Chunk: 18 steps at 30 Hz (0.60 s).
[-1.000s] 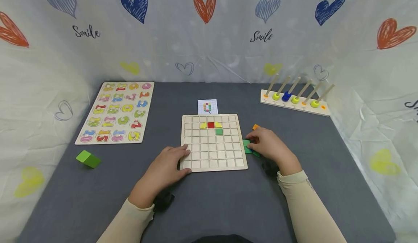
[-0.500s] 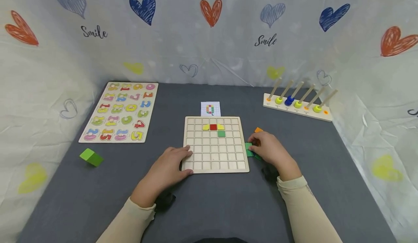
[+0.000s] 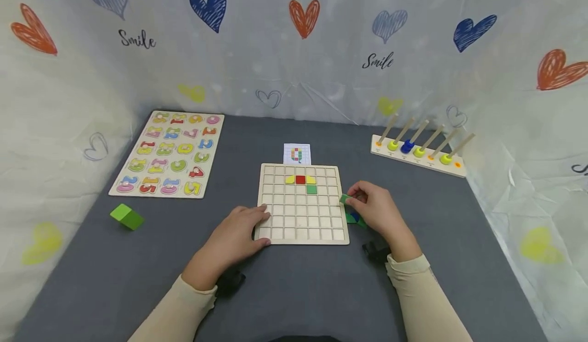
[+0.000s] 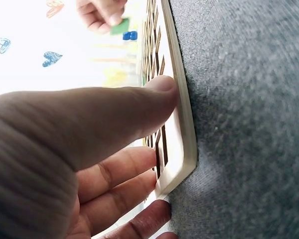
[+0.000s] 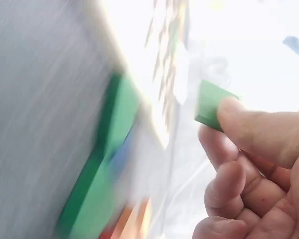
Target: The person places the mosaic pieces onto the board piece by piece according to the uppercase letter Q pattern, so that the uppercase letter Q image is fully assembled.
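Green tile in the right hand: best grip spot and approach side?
I'd pinch the green tile across its flat faces at the edge away from the grid board, coming from the person's right. That's how the right hand has it. The tile is small, flat and thin, so a pinch should suit; gripped there, its board-side part stays uncovered.
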Tool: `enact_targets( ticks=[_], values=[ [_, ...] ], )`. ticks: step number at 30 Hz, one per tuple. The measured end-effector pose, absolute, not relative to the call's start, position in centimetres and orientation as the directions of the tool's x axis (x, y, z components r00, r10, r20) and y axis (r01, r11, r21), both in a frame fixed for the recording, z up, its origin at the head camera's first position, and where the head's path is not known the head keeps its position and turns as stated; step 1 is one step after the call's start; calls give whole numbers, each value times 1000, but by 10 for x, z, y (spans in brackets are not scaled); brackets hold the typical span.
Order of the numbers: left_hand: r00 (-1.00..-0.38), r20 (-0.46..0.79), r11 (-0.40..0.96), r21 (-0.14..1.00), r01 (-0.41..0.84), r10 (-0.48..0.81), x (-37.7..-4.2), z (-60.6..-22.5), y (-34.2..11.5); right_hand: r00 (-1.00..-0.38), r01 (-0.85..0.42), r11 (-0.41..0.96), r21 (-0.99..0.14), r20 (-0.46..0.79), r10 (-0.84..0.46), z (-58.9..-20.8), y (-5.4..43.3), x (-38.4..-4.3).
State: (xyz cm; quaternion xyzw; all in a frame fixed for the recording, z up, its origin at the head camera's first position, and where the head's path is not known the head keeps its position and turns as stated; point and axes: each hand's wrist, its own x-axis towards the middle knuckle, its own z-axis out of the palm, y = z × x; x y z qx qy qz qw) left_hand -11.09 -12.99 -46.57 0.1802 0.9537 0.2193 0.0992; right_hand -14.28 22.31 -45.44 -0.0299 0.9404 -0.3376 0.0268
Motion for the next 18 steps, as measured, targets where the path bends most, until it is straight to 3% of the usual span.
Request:
enact_targets(
  ticks=[11, 18],
  values=[
    [-911, -112, 833, 463, 305, 396, -109, -464, -129, -965, -172, 796, -580, -65, -256, -457, 163, -177],
    [-910, -108, 836, 450, 315, 401, -109, -461, -130, -963, -169, 781, -601, -68, -261, -465, 158, -179]
  ],
)
